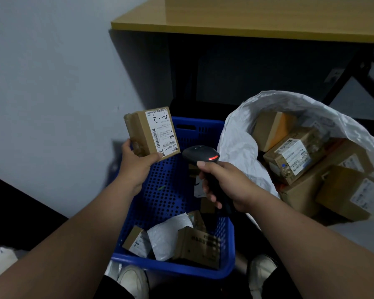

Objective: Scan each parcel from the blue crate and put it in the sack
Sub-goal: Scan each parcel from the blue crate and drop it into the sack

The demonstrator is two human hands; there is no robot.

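My left hand [136,162] grips a small brown cardboard parcel [152,132] from below, above the far left of the blue crate [166,186], its white label facing me. My right hand [222,184] grips a black handheld scanner [200,155], whose head points toward the parcel with a red light glowing on it. Several parcels, brown boxes and a white mailer bag [167,236], lie at the near end of the crate. The white sack [238,147] stands open at the right with several brown boxes [294,156] inside.
A yellow-topped table [246,16] with a dark underside and black legs stands behind the crate and sack. A pale wall runs along the left. My white shoes [134,281] show below the crate's near rim.
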